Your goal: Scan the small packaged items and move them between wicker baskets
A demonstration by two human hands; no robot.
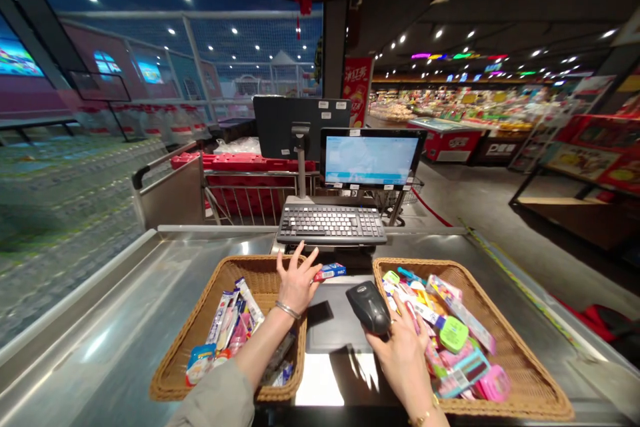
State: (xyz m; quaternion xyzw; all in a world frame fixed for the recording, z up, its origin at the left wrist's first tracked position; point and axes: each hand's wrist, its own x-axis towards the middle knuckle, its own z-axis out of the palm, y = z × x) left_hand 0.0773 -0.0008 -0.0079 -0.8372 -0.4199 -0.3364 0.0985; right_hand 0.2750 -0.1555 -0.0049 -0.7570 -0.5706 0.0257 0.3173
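Note:
Over the right rim of the left wicker basket, my left hand pinches a small blue and red box between thumb and index finger, the other fingers spread. A black handheld barcode scanner is in my right hand, its head showing past the thumb and its handle hidden by the palm. That hand is at the left side of the right wicker basket. Slim packets and small packs lie in the left basket. Colourful plastic toys and packs fill much of the right one.
A black keyboard stands behind the baskets, with a lit monitor and a second screen seen from behind. The metal counter has raised edges. Beyond are a trolley and a red freezer.

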